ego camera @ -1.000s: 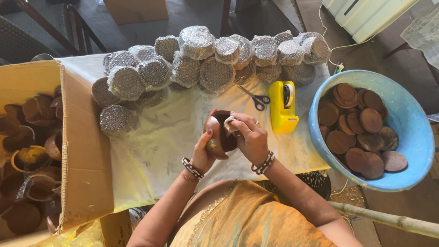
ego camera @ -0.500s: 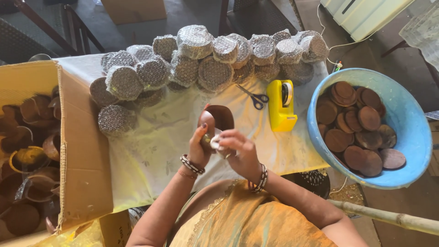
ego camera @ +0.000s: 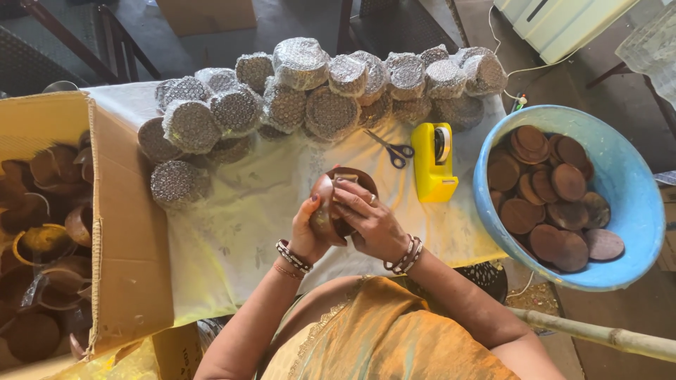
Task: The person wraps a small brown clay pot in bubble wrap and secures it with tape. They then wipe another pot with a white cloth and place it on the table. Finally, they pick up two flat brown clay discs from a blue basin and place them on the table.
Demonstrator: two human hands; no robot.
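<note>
Both hands [ego camera: 345,222] hold a brown bowl [ego camera: 336,200] before bubble-wrapped bundles [ego camera: 310,95].

Golden-yellow garment; beaded bangles on both wrists; perhaps a ring on one finger.

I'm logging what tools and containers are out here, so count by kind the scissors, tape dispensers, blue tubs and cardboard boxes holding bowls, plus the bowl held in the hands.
Scissors: 1
Yellow tape dispenser: 1
Blue tub: 1
Cardboard box of brown bowls: 1
Brown bowl held by left hand and right hand: 1
Total: 5
</note>
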